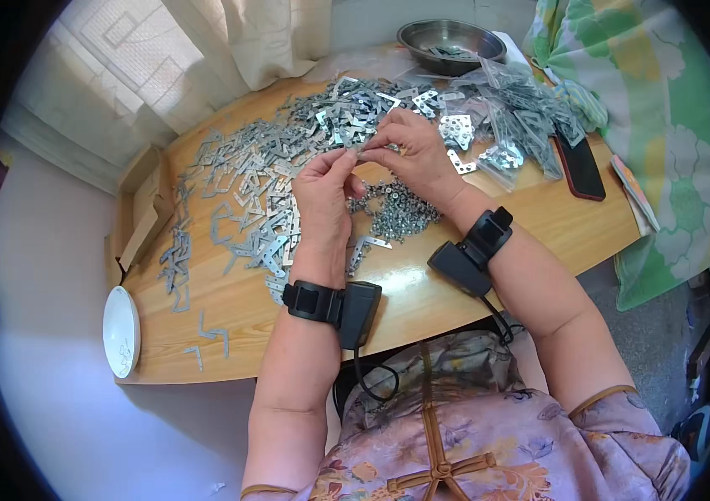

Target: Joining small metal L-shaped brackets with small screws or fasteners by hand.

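Your left hand (323, 190) is closed at thumb and fingertips on a small piece (361, 154), grey and too small to make out; your right hand (415, 159) pinches at the same piece from the other side, so it sits between both sets of fingertips, above the middle of the surface (409, 292); just below your hands is a heap of nuts (405, 210); beyond them and to the left, brackets (267, 154) spread toward the far and left edges; one L-bracket (368, 247) lies near your left wrist; to the right of your right hand are clear bags (526, 117) of metal parts; a phone (580, 167) lies by the right edge; a steel bowl (452, 36) stands at the far edge, a box (144, 209) at the left edge, a white bowl (121, 332) at the near left corner.
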`<action>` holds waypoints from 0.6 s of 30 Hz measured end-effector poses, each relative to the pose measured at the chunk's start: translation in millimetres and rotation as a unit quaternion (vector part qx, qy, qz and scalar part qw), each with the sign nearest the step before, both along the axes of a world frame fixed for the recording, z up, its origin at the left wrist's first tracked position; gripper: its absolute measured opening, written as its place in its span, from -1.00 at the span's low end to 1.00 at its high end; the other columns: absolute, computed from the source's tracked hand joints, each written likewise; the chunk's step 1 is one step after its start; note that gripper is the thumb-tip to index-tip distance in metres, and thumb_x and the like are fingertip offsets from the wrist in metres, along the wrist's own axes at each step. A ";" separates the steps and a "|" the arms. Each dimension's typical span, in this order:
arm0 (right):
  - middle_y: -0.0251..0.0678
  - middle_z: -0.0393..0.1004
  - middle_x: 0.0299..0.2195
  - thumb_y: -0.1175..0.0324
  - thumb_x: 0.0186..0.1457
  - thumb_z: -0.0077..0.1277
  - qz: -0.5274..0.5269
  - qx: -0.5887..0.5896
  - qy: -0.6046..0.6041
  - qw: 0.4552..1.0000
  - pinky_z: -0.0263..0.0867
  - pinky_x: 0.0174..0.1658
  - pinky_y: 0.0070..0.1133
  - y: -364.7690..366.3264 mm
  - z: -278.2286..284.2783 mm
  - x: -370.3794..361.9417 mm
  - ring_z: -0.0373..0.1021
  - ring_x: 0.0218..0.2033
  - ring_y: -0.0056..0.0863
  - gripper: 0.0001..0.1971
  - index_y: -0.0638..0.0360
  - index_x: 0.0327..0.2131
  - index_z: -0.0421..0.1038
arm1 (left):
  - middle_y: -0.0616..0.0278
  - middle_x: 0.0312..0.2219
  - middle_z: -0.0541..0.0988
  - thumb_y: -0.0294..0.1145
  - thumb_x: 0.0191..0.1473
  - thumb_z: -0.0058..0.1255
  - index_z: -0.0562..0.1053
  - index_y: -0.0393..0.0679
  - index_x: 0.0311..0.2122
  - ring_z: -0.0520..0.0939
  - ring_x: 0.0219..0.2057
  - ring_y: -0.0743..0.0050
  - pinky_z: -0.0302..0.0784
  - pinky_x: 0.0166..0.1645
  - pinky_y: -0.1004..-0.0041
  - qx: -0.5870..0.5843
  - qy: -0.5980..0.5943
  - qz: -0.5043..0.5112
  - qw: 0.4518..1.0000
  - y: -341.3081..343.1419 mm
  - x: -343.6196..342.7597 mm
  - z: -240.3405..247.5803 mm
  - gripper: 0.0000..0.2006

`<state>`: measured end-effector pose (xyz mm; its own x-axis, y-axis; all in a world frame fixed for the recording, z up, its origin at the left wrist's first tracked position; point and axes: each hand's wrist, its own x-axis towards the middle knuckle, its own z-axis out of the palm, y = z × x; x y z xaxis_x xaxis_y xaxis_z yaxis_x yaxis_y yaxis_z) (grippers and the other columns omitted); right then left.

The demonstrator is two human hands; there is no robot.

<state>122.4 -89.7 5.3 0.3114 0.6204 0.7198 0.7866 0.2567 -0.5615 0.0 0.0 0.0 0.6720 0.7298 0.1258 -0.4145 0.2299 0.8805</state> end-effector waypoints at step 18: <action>-0.39 0.36 -0.56 0.38 -0.25 0.13 -0.039 0.062 -0.090 0.993 0.17 -0.33 -0.50 2.8 0.8 -1.3 0.31 -0.44 -0.41 -0.92 0.10 -0.59 0.44 | 0.24 -0.63 0.49 -0.51 -0.09 0.06 0.44 -0.31 -0.40 0.44 -0.75 0.59 0.27 -0.69 0.68 -0.021 -0.003 0.013 1.000 2.2 0.3 -0.8 -0.88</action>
